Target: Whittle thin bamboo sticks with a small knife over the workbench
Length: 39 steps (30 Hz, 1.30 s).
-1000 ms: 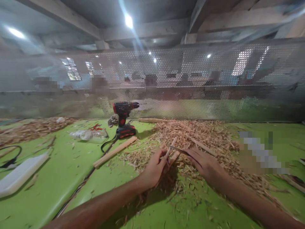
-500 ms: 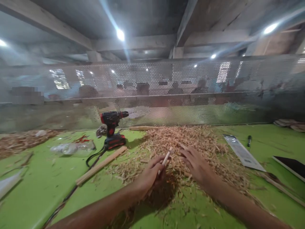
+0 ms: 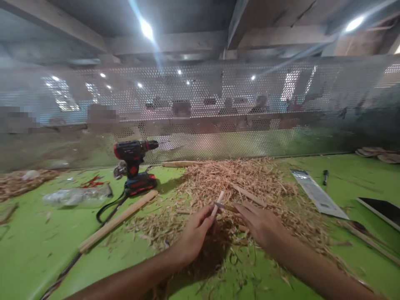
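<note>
Fingers of the left hand are pinching a slim, pale wooden stick over curled tan wood shavings; those of the right hand are gripping a brown-handled metal knife, its blade crossing the stick.

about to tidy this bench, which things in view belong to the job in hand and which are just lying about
Job in hand:
pale wooden stick, in left hand
knife, in right hand
wood shavings, probably

Just lying about, apparently:
cordless drill
clear plastic bag
flat packet
</note>
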Available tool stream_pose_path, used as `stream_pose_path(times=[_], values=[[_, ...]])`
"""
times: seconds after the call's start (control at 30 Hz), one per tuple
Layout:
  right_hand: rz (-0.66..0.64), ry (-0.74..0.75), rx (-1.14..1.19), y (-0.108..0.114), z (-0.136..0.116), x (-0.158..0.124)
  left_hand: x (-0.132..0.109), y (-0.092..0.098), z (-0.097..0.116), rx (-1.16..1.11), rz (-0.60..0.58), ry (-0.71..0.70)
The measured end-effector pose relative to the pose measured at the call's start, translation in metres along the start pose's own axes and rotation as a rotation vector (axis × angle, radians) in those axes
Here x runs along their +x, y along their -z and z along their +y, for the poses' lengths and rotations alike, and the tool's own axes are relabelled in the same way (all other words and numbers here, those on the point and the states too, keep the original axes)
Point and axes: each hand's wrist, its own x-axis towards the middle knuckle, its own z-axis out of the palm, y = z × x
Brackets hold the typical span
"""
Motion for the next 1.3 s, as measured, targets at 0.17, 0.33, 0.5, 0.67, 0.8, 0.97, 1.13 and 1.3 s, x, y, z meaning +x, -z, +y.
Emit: stream_pose_path(times=[0.17, 0.33, 0.5, 0.67, 0.8, 0.97, 1.13, 1.3], values=[[-0.033, 0.020, -0.110, 0.007, 0.004, 0.001, 0.002, 0.005, -0.006, 0.033, -0.035, 0.003], [-0.033, 0.053, -0.123, 0.017, 0.006, 0.004, 0.000, 0.009, -0.009, 0.067, -0.048, -0.021], [-0.088, 0.066, -0.131, 0.024, 0.009, 0.008, 0.000, 0.007, -0.006, 0.109, -0.042, -0.025], [-0.014, 0.126, -0.181, 0.024, 0.018, 0.009, -0.002, 0.006, 0.000, 0.131, -0.044, -0.026], [-0.013, 0.129, -0.243, 0.024, 0.022, 0.009, 0.000, 0.008, 0.001, 0.103, -0.056, 0.018], [-0.059, 0.050, -0.244, 0.025, 0.034, 0.004, 0.002, 0.009, 0.001, 0.041, -0.081, 0.066], [0.026, -0.279, -0.168, 0.049, 0.072, 0.002, -0.005, 0.007, -0.001, 0.042, -0.133, 0.047], [0.144, -0.349, -0.050, 0.065, 0.067, 0.011, -0.003, 0.006, 0.000, -0.026, -0.109, 0.070]])
